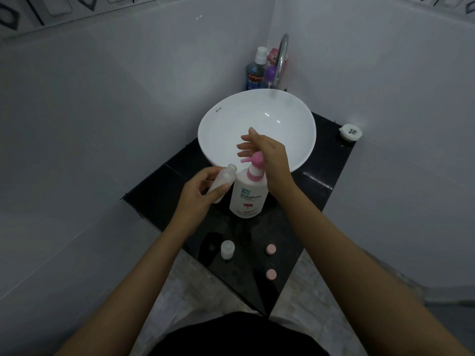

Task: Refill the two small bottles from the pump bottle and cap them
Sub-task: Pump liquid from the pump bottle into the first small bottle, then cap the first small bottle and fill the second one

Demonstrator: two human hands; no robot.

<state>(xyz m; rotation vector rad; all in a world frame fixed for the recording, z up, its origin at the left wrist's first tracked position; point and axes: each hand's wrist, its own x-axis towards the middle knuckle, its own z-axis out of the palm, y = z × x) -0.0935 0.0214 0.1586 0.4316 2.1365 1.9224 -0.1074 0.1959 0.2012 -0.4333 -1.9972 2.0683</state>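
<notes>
Pump bottle (pixel 247 195): upright on black tabletop (pixel 316 173), at 6 o'clock of white basin (pixel 223 119). White body, pink pump head (pixel 257 158), nozzle pointing toward 9 o'clock.

Right hand (pixel 270 160): palm resting on pump head, fingers spread and extended over basin; not closed around anything.

Left hand (pixel 199 194): closed around first small bottle (pixel 223 181), thumb and fingers wrapped on its body. Bottle uncapped, tilted, open neck at 9 o'clock of nozzle, just beside and slightly below it. Contact between nozzle and neck: cannot tell.

Second small bottle (pixel 227 249): upright on tabletop, at 6 o'clock of pump bottle, well apart from it. Uncapped or not: cannot tell.

First pink cap (pixel 271 249): flat on tabletop, at 3 o'clock of second small bottle. Second pink cap (pixel 271 274): flat on tabletop, at 6 o'clock of first pink cap, near tabletop edge.

Chrome faucet (pixel 280 60): at 12 o'clock of basin. Blue mouthwash bottle (pixel 254 78): at 9 o'clock of faucet, among other small containers. Round white container (pixel 350 132): on tabletop at 3 o'clock of basin.
</notes>
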